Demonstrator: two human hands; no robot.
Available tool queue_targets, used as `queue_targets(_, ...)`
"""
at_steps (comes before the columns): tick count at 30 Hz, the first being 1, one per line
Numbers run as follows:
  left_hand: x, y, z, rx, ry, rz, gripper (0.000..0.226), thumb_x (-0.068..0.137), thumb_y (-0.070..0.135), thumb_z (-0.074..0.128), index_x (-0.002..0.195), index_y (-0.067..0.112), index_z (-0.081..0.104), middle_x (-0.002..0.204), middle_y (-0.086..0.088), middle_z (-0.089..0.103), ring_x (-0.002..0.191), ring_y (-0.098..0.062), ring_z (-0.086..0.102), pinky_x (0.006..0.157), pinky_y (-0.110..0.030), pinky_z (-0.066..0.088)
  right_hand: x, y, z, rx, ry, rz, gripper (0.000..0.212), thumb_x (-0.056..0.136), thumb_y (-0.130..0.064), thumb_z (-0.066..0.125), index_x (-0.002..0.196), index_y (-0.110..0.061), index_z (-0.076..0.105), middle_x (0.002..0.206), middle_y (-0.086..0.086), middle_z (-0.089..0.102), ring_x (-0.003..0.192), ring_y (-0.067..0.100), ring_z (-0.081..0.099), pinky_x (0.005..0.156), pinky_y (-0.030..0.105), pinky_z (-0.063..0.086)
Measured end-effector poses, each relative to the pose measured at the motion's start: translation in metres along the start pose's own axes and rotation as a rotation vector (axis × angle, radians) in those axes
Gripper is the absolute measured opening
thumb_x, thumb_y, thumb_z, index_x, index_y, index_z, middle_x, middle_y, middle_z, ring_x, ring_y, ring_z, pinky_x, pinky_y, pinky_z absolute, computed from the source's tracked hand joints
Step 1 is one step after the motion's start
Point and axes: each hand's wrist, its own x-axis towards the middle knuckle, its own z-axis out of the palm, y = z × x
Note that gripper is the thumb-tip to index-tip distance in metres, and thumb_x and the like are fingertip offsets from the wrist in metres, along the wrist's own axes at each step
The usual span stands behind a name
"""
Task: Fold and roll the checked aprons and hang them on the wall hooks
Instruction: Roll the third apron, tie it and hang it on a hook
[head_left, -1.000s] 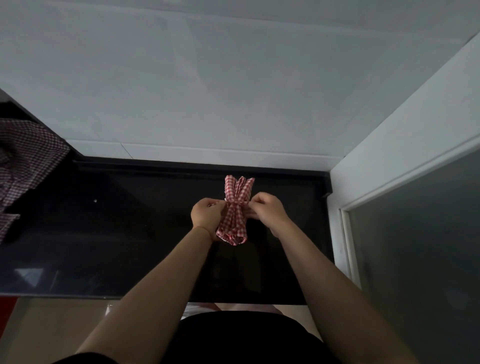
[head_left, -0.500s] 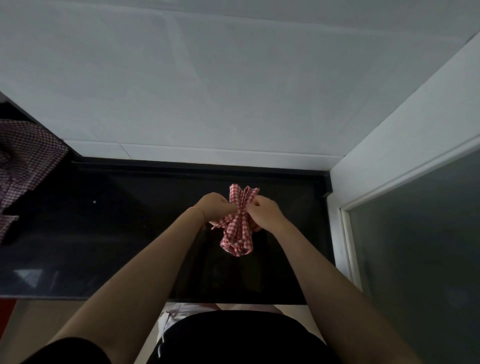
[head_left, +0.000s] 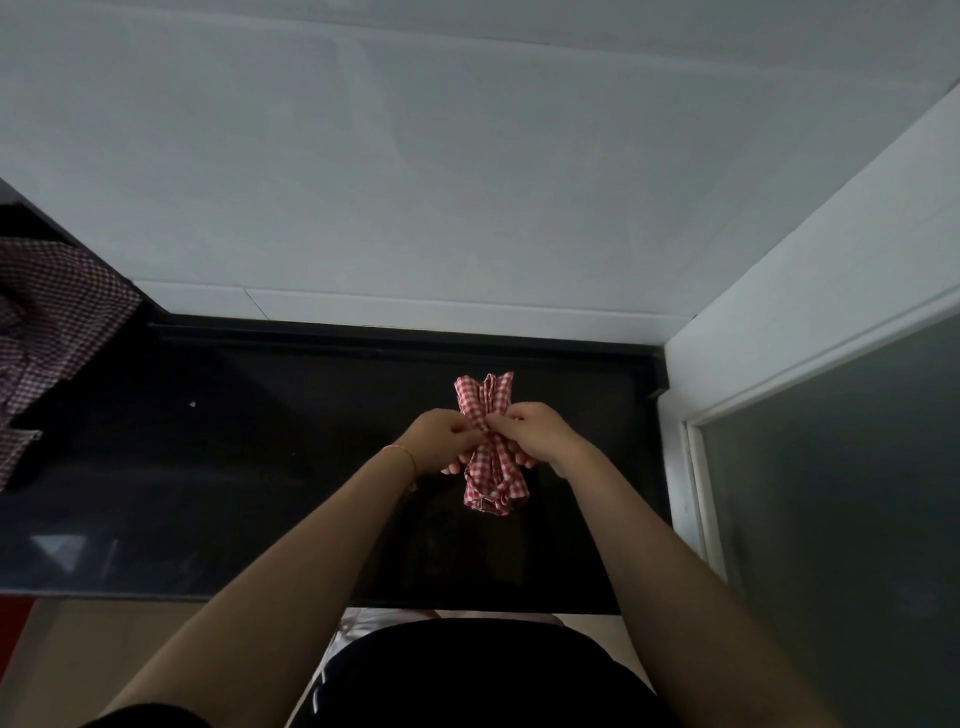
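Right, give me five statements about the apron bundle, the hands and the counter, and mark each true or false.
1. Both hands pinch the red-and-white checked rolled apron bundle at its middle. True: left hand, right hand.
2. The bundle hangs from a wall hook. False: it is held over the glossy black countertop, and no hook is in view.
3. A second checked cloth lies at the far left of the frame. True.
4. The left wrist is bare. False: a thin orange wrist band circles it.
5. The bundle is spread out flat. False: it is gathered narrow at the middle and flares at both ends.
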Motion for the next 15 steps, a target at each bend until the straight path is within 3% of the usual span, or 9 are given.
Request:
queue_targets(6, 0.000, -0.007, 0.009, -0.261, 0.106, -0.036, 0.021, 0.102, 0.023, 0.050, 0.088, 0.012, 0.062, 0.075, -0.006, 0.064, 0.063, -0.014, 0.060, 0.064, -0.029, 0.053, 0.001, -0.001, 0.016, 0.074, 0.162, -0.089, 0.025, 0.100, -0.030, 0.054, 0.097, -0.008, 0.065, 0.088, 0.004, 0.062, 0.077, 0.012, 0.058, 0.066, 0.025, 0.046)
queue_targets(10, -0.001, -0.013, 0.008, -0.295, 0.196, -0.065, 0.021, 0.101, 0.022, 0.052, 0.088, 0.012, 0.065, 0.075, -0.006, 0.070, 0.064, -0.016, 0.067, 0.062, -0.029, 0.054, 0.003, 0.001, 0.019, 0.096, 0.353, -0.117, 0.026, 0.099, -0.025, 0.056, 0.092, -0.001, 0.063, 0.090, 0.012, 0.064, 0.075, 0.015, 0.056, 0.070, 0.030, 0.048)
queue_targets(15, -0.008, -0.022, 0.006, -0.304, 0.137, -0.057, 0.021, 0.102, 0.026, 0.051, 0.095, 0.013, 0.066, 0.082, -0.003, 0.072, 0.069, -0.012, 0.069, 0.062, -0.026, 0.054, 0.004, 0.008, 0.006, 0.043, 0.332, -0.105, 0.028, 0.098, -0.028, 0.058, 0.093, 0.000, 0.064, 0.093, 0.015, 0.065, 0.077, 0.018, 0.058, 0.073, 0.033, 0.050)
